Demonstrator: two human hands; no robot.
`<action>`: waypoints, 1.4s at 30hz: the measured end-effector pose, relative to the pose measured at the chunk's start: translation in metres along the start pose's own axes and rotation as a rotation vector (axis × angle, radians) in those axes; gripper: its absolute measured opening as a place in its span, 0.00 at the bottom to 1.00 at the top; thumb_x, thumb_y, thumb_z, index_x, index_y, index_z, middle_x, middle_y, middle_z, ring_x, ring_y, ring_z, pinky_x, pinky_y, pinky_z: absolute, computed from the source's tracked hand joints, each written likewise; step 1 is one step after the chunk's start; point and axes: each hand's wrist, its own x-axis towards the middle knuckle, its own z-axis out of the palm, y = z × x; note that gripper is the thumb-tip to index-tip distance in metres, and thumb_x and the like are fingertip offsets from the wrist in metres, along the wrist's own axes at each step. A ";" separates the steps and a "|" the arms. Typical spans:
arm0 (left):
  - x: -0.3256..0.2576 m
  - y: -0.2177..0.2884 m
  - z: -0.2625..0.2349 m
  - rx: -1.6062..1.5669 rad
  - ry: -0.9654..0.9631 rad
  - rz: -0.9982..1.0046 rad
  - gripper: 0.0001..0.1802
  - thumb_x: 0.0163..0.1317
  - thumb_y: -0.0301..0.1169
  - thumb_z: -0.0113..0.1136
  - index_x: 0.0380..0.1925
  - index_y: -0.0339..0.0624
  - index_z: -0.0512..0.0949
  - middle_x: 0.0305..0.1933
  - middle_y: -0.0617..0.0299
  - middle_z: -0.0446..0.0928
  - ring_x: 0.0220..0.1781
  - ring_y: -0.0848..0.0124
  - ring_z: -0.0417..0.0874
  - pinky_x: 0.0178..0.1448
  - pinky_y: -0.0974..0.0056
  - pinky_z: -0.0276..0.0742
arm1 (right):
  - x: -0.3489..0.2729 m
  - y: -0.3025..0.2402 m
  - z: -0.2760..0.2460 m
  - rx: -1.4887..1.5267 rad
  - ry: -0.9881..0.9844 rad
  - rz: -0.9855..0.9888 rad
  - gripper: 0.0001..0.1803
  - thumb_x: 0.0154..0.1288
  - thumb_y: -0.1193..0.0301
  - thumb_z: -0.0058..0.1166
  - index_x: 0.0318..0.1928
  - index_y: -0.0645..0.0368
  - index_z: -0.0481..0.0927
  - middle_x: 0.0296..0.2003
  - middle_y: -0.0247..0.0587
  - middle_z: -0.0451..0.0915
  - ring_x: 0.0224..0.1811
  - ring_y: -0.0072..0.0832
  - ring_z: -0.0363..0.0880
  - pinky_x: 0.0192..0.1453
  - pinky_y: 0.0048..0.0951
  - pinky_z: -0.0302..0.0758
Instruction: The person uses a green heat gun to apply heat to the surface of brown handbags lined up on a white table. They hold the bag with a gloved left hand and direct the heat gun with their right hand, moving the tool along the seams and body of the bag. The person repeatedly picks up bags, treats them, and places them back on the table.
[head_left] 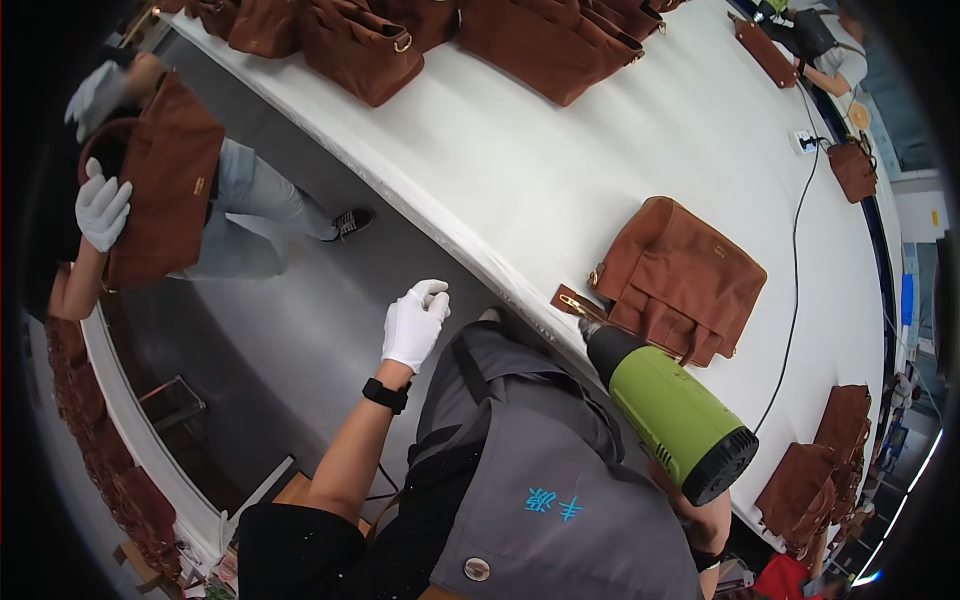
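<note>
While gloved left hand (pixel 414 325) hovers loosely half-open, I can't tell right fingers, hidden behind green heat gun (pixel 668 405) near brown bag (pixel 690 275).

Left of the gloved left fingers (pixel 427 288), a co-worker (pixel 265 190) holds a brown handbag (pixel 160 195); beyond, I see clustered handbags (pixel 365 55).

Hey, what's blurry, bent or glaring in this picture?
Head view: a co-worker's upper white-gloved hand looks motion-blurred; head view: the broad white table bows along its right edge; head view: a thin white light strip glares lower right.
</note>
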 end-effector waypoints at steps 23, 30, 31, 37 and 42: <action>-0.035 0.062 0.092 0.064 -0.244 0.274 0.17 0.65 0.37 0.59 0.49 0.42 0.83 0.42 0.47 0.85 0.42 0.53 0.87 0.49 0.56 0.81 | -0.061 0.058 -0.058 0.590 0.126 0.359 0.20 0.50 0.79 0.66 0.47 0.65 0.82 0.39 0.41 0.84 0.37 0.29 0.82 0.39 0.29 0.78; -0.074 0.125 0.164 -0.409 -0.978 -0.306 0.20 0.71 0.43 0.56 0.43 0.33 0.81 0.36 0.56 0.85 0.22 0.73 0.83 0.23 0.73 0.79 | -0.073 0.066 -0.098 0.913 0.513 0.196 0.25 0.51 0.77 0.58 0.53 0.70 0.75 0.38 0.48 0.78 0.31 0.30 0.78 0.34 0.27 0.75; -0.090 0.134 0.177 -0.387 -0.928 -0.348 0.23 0.71 0.45 0.56 0.46 0.31 0.79 0.33 0.58 0.83 0.21 0.73 0.81 0.23 0.71 0.79 | -0.079 0.065 -0.103 0.943 0.532 0.182 0.24 0.51 0.77 0.60 0.52 0.69 0.76 0.38 0.47 0.78 0.32 0.29 0.78 0.34 0.27 0.75; -0.078 0.114 0.257 -0.033 -0.246 -0.120 0.35 0.58 0.52 0.70 0.50 0.30 0.73 0.40 0.49 0.82 0.39 0.61 0.87 0.34 0.61 0.83 | -0.097 0.125 -0.124 0.563 0.330 0.264 0.24 0.49 0.75 0.63 0.50 0.65 0.79 0.40 0.39 0.80 0.35 0.24 0.79 0.37 0.24 0.73; -0.090 0.139 0.288 0.217 0.069 0.022 0.21 0.53 0.33 0.63 0.47 0.35 0.75 0.46 0.40 0.82 0.50 0.44 0.83 0.55 0.48 0.78 | -0.085 0.135 -0.138 0.672 0.252 0.122 0.20 0.50 0.73 0.62 0.47 0.65 0.80 0.37 0.38 0.80 0.35 0.25 0.78 0.39 0.27 0.73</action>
